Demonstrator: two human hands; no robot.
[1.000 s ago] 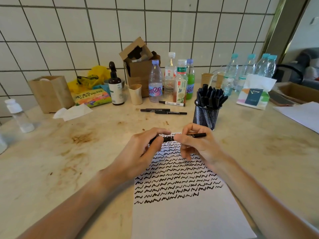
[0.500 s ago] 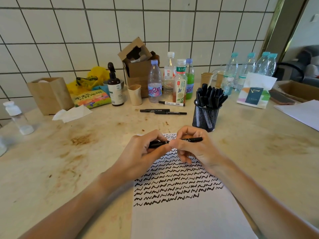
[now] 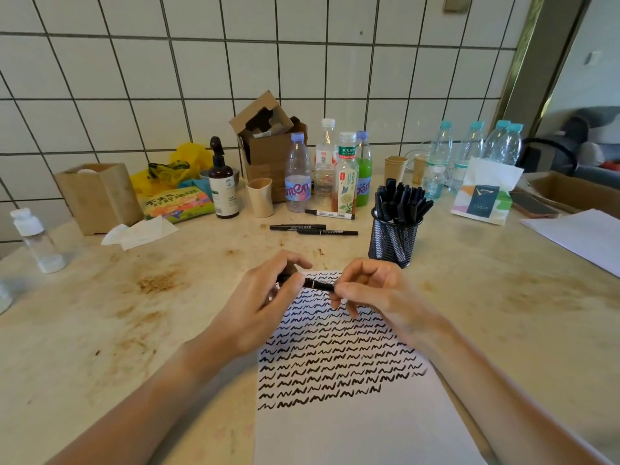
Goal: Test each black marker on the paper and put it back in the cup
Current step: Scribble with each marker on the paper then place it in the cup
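At the centre of the stained table (image 3: 100, 330) we see both hands meeting over the far edge of the paper (image 3: 352, 431), which is covered in rows of black squiggles. Our left hand (image 3: 265, 307) curls its fingers round one end of a black marker (image 3: 318, 285), and our right hand (image 3: 372, 293) pinches the other end between thumb and fingers, so the marker lies level between them, just above the sheet. We cannot tell whether the cap is on or off.

At one o'clock from the hands stands the black mesh cup (image 3: 392, 239), packed with black markers (image 3: 401, 201) that lean outward at their tops. At twelve o'clock two loose black markers (image 3: 313, 229) lie end to end on the table, with a white-barrelled marker (image 3: 330, 214) just behind them.

Farther back at twelve o'clock an open cardboard box (image 3: 268, 146) holds folded card inserts; beside it stand several plastic bottles (image 3: 298, 176), one holding green liquid. A small beige cup (image 3: 260, 198) sits at eleven o'clock; what is in it is hidden. At ten o'clock a wooden box (image 3: 100, 196) holds something white at its top. At two o'clock sits a tissue pack (image 3: 483, 196) with a tissue standing up out of it.
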